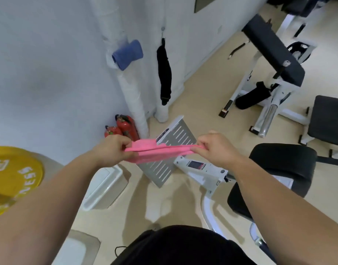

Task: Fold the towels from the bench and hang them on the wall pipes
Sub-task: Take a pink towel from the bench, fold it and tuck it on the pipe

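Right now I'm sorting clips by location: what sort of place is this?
Probably a gym: a yellow weight plate at left, a black padded bench at upper right, and a slotted footplate ahead.

On the beige floor (193, 111), two red fire extinguishers (126, 125) were set against the wall; a white tray (103, 186), a slotted grey plate (164, 169) and a white-framed black bench (275, 54) were seen nearby.

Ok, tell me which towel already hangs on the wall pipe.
The blue towel, draped over the white pipe; the pink towel is held, not hung.
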Available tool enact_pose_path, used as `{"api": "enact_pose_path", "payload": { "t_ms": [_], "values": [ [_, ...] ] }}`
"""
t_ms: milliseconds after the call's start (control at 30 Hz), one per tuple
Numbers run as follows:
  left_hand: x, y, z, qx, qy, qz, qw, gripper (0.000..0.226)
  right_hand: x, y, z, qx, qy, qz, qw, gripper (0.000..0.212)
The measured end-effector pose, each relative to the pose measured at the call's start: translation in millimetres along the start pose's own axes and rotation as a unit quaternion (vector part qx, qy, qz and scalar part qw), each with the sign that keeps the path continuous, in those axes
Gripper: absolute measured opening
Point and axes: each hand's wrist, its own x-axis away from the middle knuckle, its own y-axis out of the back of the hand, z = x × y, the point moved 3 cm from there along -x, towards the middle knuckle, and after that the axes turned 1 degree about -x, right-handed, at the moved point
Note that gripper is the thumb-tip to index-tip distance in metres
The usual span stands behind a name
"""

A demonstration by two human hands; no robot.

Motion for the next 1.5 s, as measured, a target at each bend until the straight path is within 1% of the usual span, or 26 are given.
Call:
{"api": "enact_pose_path", "payload": {
  "t_ms": [67,133,167,233,300,333,400,433,500,533,600,667,700,767,833,867,933,1000,1067,1167,1267,1333,1367,1433,1500],
  "values": [
    [7,0,29,0.007,0.025,-0.014,1.0,0.039,-9,-17,8,0.044,0.011,0.035,0.998,0.057],
    [12,2,54,0.045,0.061,-0.042,0.996,0.031,-15,-34,8,0.074,-0.014,0.071,0.995,0.055],
    [15,4,64,0.077,0.083,-0.063,0.992,0.029,-17,-41,7,0.076,-0.038,0.085,0.993,0.05],
    [22,8,81,0.148,0.115,-0.102,0.977,0.036,-18,-50,2,0.045,-0.1,0.098,0.989,0.034],
    [28,7,98,0.231,0.161,-0.122,0.952,0.044,-18,-55,-3,-0.021,-0.159,0.08,0.984,0.018],
    [31,6,105,0.269,0.188,-0.132,0.935,0.045,-17,-57,-4,-0.046,-0.181,0.069,0.98,0.015],
    [39,3,120,0.328,0.225,-0.144,0.906,0.044,-15,-61,-7,-0.067,-0.209,0.071,0.973,0.017],
    [42,1,126,0.338,0.235,-0.134,0.901,0.041,-14,-63,-8,-0.071,-0.214,0.077,0.971,0.018],
    [47,-3,129,0.356,0.241,-0.109,0.896,0.025,-12,-68,-10,-0.084,-0.228,0.076,0.967,0.02],
    [49,-5,126,0.374,0.238,-0.105,0.89,0.016,-12,-70,-7,-0.098,-0.23,0.066,0.966,0.023],
    [50,-10,114,0.397,0.226,-0.112,0.883,0.011,-13,-74,9,-0.132,-0.222,0.05,0.965,0.024],
    [49,-16,93,0.4,0.189,-0.093,0.892,0.012,-16,-79,34,-0.176,-0.217,0.044,0.959,0.008],
    [49,-21,82,0.396,0.167,-0.076,0.9,0.015,-17,-81,50,-0.191,-0.207,0.048,0.958,0.008],
    [50,-30,61,0.391,0.139,-0.05,0.909,0.025,-20,-86,81,-0.198,-0.167,0.056,0.964,0.028],
    [51,-37,39,0.395,0.084,-0.028,0.914,0.02,-22,-93,108,-0.225,-0.136,0.085,0.961,0.039],
    [51,-38,27,0.392,0.05,-0.021,0.918,0.018,-23,-97,119,-0.244,-0.126,0.106,0.956,0.039],
    [51,-37,11,0.38,0.006,-0.024,0.925,0.018,-25,-101,134,-0.249,-0.099,0.12,0.956,0.027],
    [49,-31,7,0.362,-0.012,-0.047,0.931,0.019,-29,-97,138,-0.224,-0.073,0.09,0.968,0.012],
    [46,-27,13,0.334,-0.012,-0.051,0.941,0.017,-30,-90,137,-0.209,-0.073,0.066,0.973,0.014],
    [45,-27,32,0.319,0.022,-0.038,0.947,0.024,-29,-79,122,-0.226,-0.134,0.014,0.965,0.02],
    [51,-30,50,0.35,0.066,-0.039,0.934,0.029,-26,-69,104,-0.25,-0.204,-0.066,0.944,0.02],
    [55,-33,60,0.366,0.076,-0.049,0.926,0.029,-22,-63,95,-0.268,-0.236,-0.1,0.929,0.023],
    [57,-35,62,0.389,0.076,-0.048,0.917,0.029,-20,-62,92,-0.276,-0.249,-0.109,0.922,0.026],
    [60,-39,58,0.456,0.086,-0.051,0.884,0.025,-16,-62,89,-0.291,-0.265,-0.121,0.911,0.029],
    [62,-39,49,0.515,0.103,-0.083,0.847,0.019,-13,-64,91,-0.303,-0.278,-0.135,0.901,0.024]
  ]
}}
